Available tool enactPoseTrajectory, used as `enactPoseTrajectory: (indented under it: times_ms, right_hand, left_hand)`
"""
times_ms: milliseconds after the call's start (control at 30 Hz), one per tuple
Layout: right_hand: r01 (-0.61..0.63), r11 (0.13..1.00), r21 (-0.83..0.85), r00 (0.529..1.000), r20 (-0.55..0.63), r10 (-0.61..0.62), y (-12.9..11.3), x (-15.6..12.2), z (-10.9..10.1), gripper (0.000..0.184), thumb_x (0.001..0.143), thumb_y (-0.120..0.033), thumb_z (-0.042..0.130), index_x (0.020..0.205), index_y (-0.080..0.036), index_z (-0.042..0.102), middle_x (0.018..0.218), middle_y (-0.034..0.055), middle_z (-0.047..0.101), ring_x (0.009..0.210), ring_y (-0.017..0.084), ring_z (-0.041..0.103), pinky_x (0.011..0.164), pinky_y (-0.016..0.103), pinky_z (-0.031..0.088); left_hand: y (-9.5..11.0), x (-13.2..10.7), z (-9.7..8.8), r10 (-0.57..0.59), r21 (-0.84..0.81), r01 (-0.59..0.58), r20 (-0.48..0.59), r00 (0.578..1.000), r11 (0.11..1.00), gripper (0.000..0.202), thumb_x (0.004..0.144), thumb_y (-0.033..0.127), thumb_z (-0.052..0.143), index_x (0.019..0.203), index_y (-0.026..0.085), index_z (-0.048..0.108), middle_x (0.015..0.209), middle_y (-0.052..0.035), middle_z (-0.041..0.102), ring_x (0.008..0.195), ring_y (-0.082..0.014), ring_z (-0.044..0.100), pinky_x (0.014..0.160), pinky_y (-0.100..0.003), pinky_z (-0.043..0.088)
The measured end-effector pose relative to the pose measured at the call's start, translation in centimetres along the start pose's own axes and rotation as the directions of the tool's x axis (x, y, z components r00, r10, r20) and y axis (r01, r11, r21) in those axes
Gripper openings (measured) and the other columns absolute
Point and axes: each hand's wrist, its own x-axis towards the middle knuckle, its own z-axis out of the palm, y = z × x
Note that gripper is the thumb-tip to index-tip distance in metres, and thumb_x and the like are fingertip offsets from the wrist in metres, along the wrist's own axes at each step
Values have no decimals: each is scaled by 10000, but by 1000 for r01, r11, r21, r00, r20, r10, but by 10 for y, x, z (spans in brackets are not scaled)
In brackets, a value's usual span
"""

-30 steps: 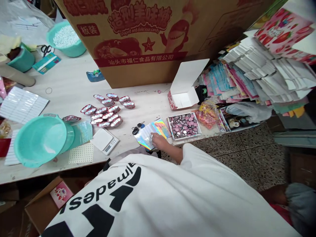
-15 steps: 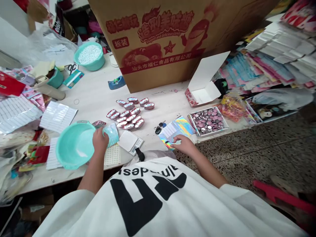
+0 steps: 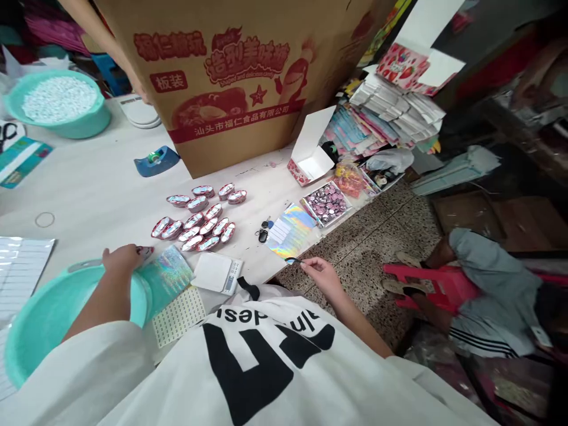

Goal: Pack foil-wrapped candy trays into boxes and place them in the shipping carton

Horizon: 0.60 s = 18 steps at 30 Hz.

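My left hand (image 3: 120,259) is over the rim of a turquoise basin (image 3: 84,267), its fingers closed on a small red-and-white oval pack. The pack (image 3: 144,252) is partly hidden by the fingers. Under and beside that hand lies a shiny turquoise holographic bag (image 3: 165,278). Between thumb and fingers, my right hand (image 3: 320,273) pinches a thin, dark, curved strip (image 3: 293,259) at the table's front edge. Just beyond it is a silvery holographic bag (image 3: 293,228) with a white label. Several oval packs (image 3: 199,225) lie grouped mid-table.
A white digital scale (image 3: 215,272) sits near my body beside a dotted sheet (image 3: 177,316). A large carton (image 3: 235,106) stands behind. Nearby are keys (image 3: 264,231), a box of round pink pieces (image 3: 327,204) and a tape dispenser (image 3: 156,161). Another person's arm (image 3: 109,44) reaches by the carton; someone sits at right.
My view has swung right. My left hand has moved from the small turquoise bag to the oval pack beyond it. My right hand has drawn back from the silvery bag with the dark strip.
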Motion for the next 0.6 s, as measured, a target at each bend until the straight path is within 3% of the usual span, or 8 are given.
enactPoseTrajectory:
  times_ms: [33,100,167,200,333,500,533,600]
  right_hand:
    - [-12,1000,3,1000,-13,12,2,2,-3,390,604,-554,804,728,-209,671,818,78,738,783,220,679,797,366,539]
    - [-18,1000,3,1000,-16,18,5,11,-8,389,610,-556,791,729,-206,667,771,62,723,735,207,662,762,352,533]
    - [9,1000,-17,1000,20,-9,4,28,-7,385,610,-552,783,714,-201,661,748,55,714,711,199,648,743,344,525]
    - [34,999,-33,998,52,-32,2,38,-4,381,612,-548,778,709,-198,661,744,54,711,712,198,643,740,341,521]
    - [151,987,-58,968,213,-135,-15,75,22,346,629,-518,752,701,-195,654,742,40,696,726,189,622,725,321,503]
    - [199,980,-4,894,410,-180,-34,93,74,306,622,-470,751,658,-199,613,666,6,637,666,166,578,669,297,469]
    - [224,975,-3,871,449,-199,-36,93,85,293,629,-457,750,656,-199,613,663,2,630,663,162,572,661,293,463]
    - [263,965,-2,825,519,-224,-40,88,106,268,640,-427,752,653,-199,612,657,-6,622,655,152,561,649,285,454]
  left_hand:
    - [4,-11,-3,-29,83,31,-27,999,996,199,791,338,572,733,149,593,703,-44,633,963,-266,597,1094,-554,257]
    - [14,-43,-8,-16,160,50,-208,978,986,292,823,321,513,1009,147,656,955,-83,690,996,-260,601,1078,-490,312]
    - [28,-82,-7,65,72,-39,-411,909,997,447,824,339,484,1194,139,634,1090,-117,672,1003,-269,602,1009,-433,401]
    - [37,-103,-2,101,6,-111,-458,883,994,492,812,370,489,1220,138,637,1097,-124,665,994,-274,604,966,-405,437]
    - [88,-164,43,218,-236,-320,-374,901,918,503,758,414,553,1159,145,694,1022,-129,664,968,-282,612,914,-360,486]
    - [138,-172,100,203,-298,-219,-83,976,929,467,752,312,597,1179,152,699,1066,-159,678,1013,-311,619,938,-403,473]
    - [142,-172,104,187,-292,-194,-52,981,936,492,737,307,629,1203,159,689,1112,-169,677,1056,-333,609,963,-431,458]
    - [144,-175,103,127,-326,-155,-105,986,933,604,712,351,698,1289,182,642,1259,-180,637,1188,-383,550,1038,-496,401]
